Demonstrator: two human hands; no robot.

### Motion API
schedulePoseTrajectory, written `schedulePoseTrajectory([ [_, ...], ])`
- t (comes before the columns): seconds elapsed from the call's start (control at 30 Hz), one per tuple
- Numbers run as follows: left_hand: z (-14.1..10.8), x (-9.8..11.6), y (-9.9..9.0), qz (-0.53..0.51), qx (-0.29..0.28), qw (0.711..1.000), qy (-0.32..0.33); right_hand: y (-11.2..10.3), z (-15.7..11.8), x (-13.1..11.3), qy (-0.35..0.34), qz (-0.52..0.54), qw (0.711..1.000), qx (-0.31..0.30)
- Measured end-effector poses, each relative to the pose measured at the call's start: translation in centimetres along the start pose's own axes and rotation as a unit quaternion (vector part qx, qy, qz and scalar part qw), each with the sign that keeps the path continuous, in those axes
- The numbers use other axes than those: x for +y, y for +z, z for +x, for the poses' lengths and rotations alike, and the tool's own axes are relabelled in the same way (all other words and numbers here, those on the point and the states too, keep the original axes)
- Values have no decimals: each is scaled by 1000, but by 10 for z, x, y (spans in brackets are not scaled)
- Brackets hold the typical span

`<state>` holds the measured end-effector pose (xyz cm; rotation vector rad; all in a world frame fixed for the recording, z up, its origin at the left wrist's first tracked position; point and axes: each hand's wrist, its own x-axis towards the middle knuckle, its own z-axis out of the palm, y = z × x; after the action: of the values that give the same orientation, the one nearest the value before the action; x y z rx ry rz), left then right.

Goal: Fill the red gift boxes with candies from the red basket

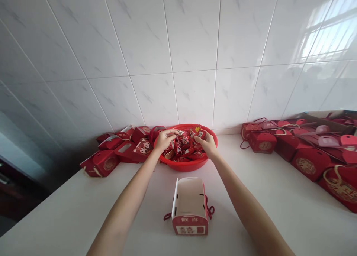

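A red plastic basket (185, 166) full of small red-wrapped candies (182, 148) stands against the wall. Over its left side, my left hand (166, 140) pinches a candy (180, 132) in a patterned wrapper. My right hand (206, 142), over the right side, has its fingers closed on a red candy packet (200, 132) with a yellow mark. Nearer to me, between my forearms, an open red gift box (190, 200) shows its white inside. Dark red cords hang from both its sides, and no candies are visible inside.
Several red gift boxes (107, 162) are piled left of the basket. Many more closed red boxes (308, 163) with cord handles line the right side, in front of a larger carton (323, 116). The white table (67, 211) meets a tiled wall (192, 96) behind.
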<state>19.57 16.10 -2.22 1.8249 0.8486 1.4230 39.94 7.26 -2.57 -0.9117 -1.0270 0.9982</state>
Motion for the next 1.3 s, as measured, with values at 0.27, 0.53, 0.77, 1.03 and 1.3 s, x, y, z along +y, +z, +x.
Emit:
schedulePoseTrajectory([
  [0.27,-21,24,0,-17,23,999,-27,0,-1,-8,22,75,997,-23],
  [0.53,-58,74,10,-37,41,997,-47,4,-15,-44,45,139,981,-130],
  [0.77,-67,99,14,-41,58,997,-33,10,-36,-72,33,89,987,-128],
  [1.03,-71,123,13,-30,-22,999,-10,12,-55,-91,27,30,983,-179],
  [1.3,-89,161,-3,-3,-105,994,-18,-1,-79,-124,-40,-72,965,-247],
])
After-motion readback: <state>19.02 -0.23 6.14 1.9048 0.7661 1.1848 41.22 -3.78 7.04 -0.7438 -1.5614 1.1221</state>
